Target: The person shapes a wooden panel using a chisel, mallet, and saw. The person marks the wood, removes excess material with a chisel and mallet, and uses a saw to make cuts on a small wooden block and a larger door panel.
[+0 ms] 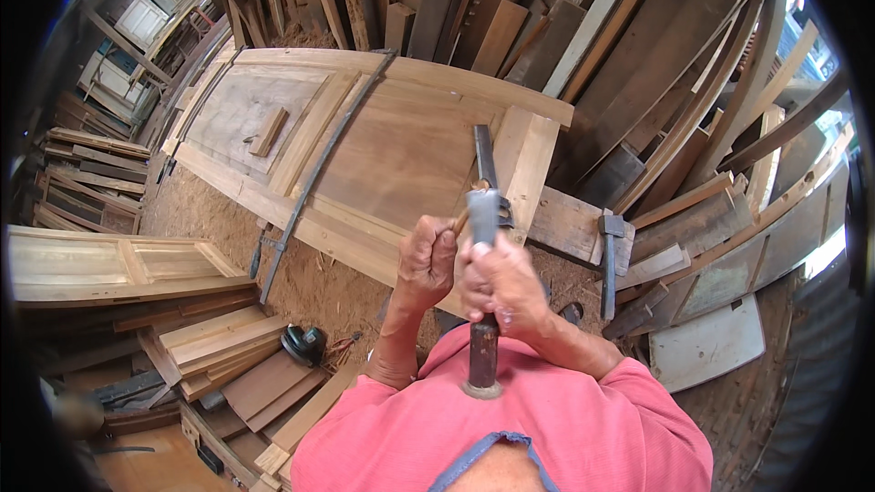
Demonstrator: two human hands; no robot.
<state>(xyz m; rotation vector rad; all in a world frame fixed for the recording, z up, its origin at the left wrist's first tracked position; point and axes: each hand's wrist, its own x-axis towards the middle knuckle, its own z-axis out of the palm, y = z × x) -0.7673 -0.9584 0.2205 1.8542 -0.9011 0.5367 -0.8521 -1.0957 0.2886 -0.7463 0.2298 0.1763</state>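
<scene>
My right hand [501,282] is closed round a broad chisel [483,346]. Its grey blade is blurred and points away from me, and its dark handle, with a battered butt, comes back toward my chest. Beside it my left hand [427,264] pinches a thin piece of wood [461,221] against the blade. Both hands are above the near edge of a large panelled wooden door [392,150] lying flat. Just beyond them a dark metal clamp bar [484,155] lies across the door's right part.
Another bar clamp [328,150] crosses the door's middle. A small wood block [268,131] rests on its left panel. At right a hammer [609,264] lies on a plank [570,223]. Boards [492,36] lean behind; a second door [128,260] and cut timber [219,346] are left.
</scene>
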